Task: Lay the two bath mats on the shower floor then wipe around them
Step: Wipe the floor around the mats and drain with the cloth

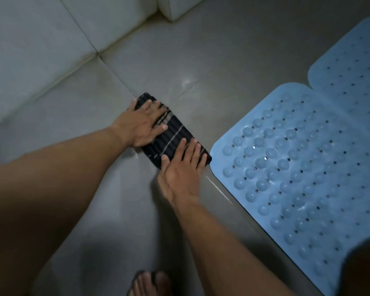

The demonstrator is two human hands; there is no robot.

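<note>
Two blue rubber bath mats lie flat on the grey shower floor (212,50) at the right: a near mat (297,163) with bumps and holes, and a far mat (355,67) butting against its far edge. A folded dark striped cloth (175,137) rests on the floor just left of the near mat's corner. My left hand (140,124) lies flat on the cloth's far end, fingers spread. My right hand (179,171) presses flat on its near end, fingers apart. Neither hand curls around the cloth.
A white tiled wall (41,50) rises at the left and meets the floor along a diagonal line. A white tiled corner block (177,7) stands at the top. Wet streaks shine on the floor by the mat. My foot in a sandal (150,283) shows at the bottom.
</note>
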